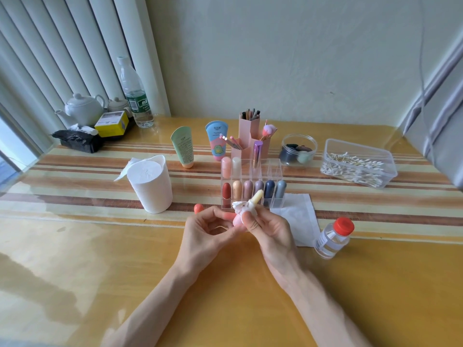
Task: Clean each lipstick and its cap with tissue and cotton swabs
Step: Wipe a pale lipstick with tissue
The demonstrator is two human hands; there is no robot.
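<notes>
lipstick tilted between both hands, left hand gripping its pink base, right hand pinching tissue round it, organizer just behind, cap beside left fingers, roll further left, bottle right

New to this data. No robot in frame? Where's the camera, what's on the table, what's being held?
No robot: these are a person's bare hands, filmed by one wide-angle camera worn on their head, looking down. The left hand pinches the pink base of an open lipstick. The right hand pinches a tissue wad around it. On the table: a clear organizer of lipsticks, a tissue roll, a box of cotton swabs, a red-capped bottle, a flat tissue sheet and an orange cap.
</notes>
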